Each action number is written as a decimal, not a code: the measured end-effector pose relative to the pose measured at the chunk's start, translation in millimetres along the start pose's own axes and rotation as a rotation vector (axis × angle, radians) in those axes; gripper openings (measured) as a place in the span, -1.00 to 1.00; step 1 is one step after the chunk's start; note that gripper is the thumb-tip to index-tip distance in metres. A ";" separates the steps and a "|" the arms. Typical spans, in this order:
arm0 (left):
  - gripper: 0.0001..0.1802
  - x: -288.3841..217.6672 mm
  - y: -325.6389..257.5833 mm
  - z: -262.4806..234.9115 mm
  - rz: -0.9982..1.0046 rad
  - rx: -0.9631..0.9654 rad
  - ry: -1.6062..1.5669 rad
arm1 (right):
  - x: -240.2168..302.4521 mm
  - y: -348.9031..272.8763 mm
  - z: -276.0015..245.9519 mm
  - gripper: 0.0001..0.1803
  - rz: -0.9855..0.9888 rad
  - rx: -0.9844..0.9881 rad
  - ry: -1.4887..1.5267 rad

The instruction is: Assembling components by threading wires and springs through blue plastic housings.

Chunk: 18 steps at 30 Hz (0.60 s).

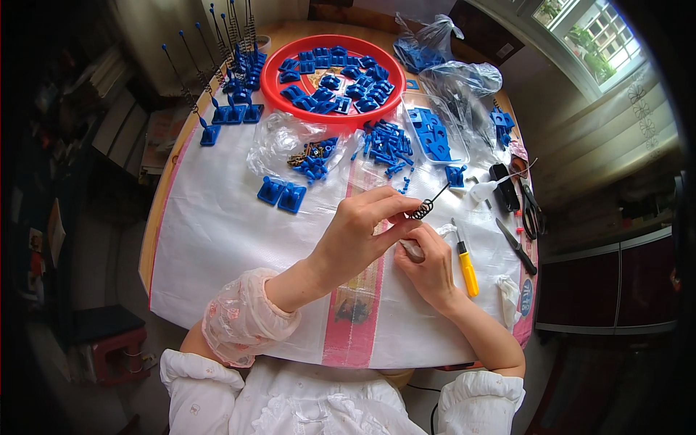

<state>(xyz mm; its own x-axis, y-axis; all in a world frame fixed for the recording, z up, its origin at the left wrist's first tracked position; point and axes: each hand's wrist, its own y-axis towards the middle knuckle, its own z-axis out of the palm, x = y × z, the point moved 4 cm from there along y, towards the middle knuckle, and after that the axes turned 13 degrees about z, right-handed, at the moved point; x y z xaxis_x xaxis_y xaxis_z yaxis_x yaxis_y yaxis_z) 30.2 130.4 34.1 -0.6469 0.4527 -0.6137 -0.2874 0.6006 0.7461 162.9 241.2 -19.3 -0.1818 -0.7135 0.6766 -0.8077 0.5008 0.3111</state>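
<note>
Near the middle of the table, my left hand [362,221] pinches a black coil spring [422,210] between thumb and fingers. The spring's straight wire end sticks out up and to the right. Just below and to the right, my right hand [431,268] is curled closed, its fingertips close to my left thumb. A pale crumpled scrap [412,250] shows between its fingers; I cannot make out what it is. Right of that hand lies a screwdriver [467,268] with a yellow handle. Two blue plastic bases [281,194] sit to the left, beyond my left wrist.
A red round tray [267,90] holds many blue parts at the back. Blue bases with upright springs [230,112] stand back left. A clear box [458,154], small blue pegs [388,145] and plastic bags [464,80] lie around. A knife [516,246] and scissors [533,214] lie right.
</note>
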 end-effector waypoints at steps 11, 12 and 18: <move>-0.71 -0.6 0.1 1.6 0.011 0.002 -0.014 | -0.7 2.1 3.2 -0.76 0.006 0.010 0.005; -0.71 -0.5 0.1 1.8 0.013 -0.002 -0.019 | -1.3 2.1 3.5 -0.76 0.005 0.012 0.003; -0.71 -0.5 -0.2 1.7 0.012 0.001 -0.019 | -3.0 2.4 4.7 -0.76 0.008 0.019 0.010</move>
<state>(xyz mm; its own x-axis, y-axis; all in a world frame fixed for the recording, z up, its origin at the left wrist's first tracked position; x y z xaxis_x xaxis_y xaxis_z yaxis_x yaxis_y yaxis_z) 31.8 131.2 33.8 -0.6368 0.4719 -0.6097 -0.2791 0.5961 0.7529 158.8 242.2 -23.8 -0.1829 -0.7043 0.6860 -0.8165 0.4975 0.2931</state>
